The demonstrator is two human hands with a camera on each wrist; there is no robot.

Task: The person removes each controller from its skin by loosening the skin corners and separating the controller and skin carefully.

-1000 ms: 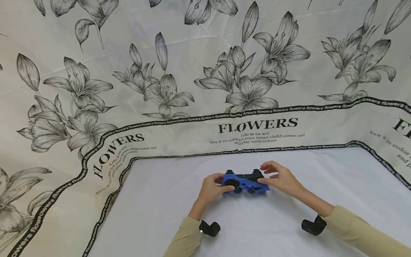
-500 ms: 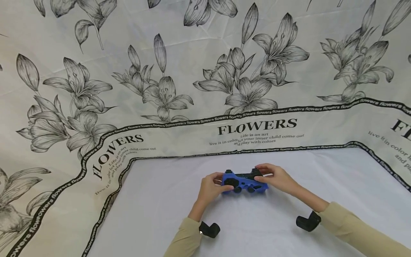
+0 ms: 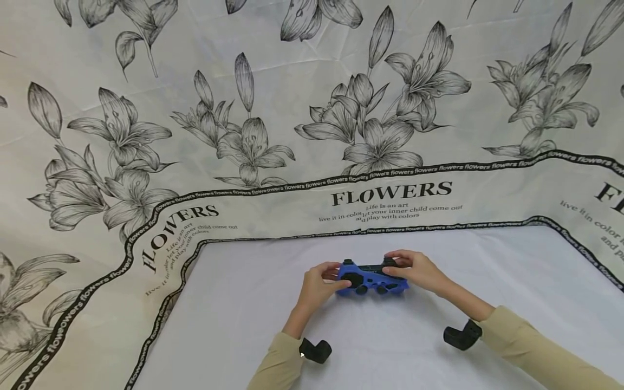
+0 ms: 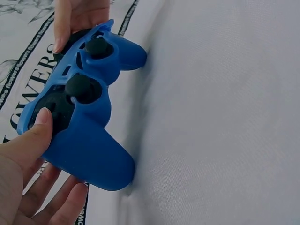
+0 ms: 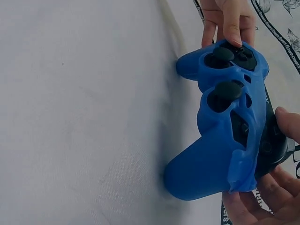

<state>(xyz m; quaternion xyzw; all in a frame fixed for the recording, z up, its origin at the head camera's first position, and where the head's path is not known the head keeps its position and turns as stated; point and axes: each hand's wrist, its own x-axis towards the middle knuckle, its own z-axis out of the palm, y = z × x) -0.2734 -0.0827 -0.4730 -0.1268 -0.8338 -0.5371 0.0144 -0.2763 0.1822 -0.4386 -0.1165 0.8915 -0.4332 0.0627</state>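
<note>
A black game controller point(image 5: 272, 143) sits in a blue silicone cover point(image 3: 372, 280), held low over the white tabletop with its thumbsticks toward the person. At its right end the cover is pulled off the black body, and its edge is bunched up there, as the right wrist view shows. My left hand point(image 3: 318, 288) grips the left end, thumb on the direction pad and fingers behind. With thumb in front and fingers behind, my right hand point(image 3: 423, 272) pinches the bared black part at the upper right. The undersides of both handles are hidden.
A white cloth point(image 3: 234, 325) covers the table. Behind and to the sides hangs a flower-printed curtain point(image 3: 273, 211), its lower border meeting the table's back edge. Black wrist-worn camera mounts point(image 3: 316, 351) jut inward from both sleeves.
My right hand has moved left, and its raised fingers have come down behind the controller's upper right end while the thumb slid inward. The left hand keeps its grip, nearly still.
</note>
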